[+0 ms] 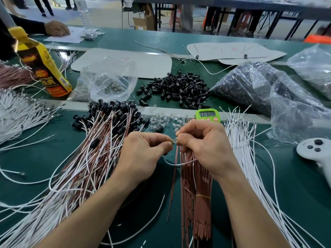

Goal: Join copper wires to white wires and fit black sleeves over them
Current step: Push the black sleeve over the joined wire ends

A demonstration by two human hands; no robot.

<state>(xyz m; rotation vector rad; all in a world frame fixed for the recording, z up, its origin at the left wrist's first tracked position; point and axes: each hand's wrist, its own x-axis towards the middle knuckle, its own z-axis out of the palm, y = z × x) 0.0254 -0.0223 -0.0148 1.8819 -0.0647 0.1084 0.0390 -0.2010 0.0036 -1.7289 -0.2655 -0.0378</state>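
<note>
Both forearms are angling in from the near side. The left hand (143, 156) and right hand (206, 145) are curling their fingers, fingertips meeting, each grip pinching one small clear piece (174, 140).

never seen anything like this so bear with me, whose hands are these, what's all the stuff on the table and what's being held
No machine here: one picture, from a camera worn on a person's head, looking down at their own hands. The left hand and right hand together pinch a small clear part; a white wire loops just under them. On the green table lie copper wires, white wires, joined wires with sleeves on, loose black sleeves and a green timer.
</note>
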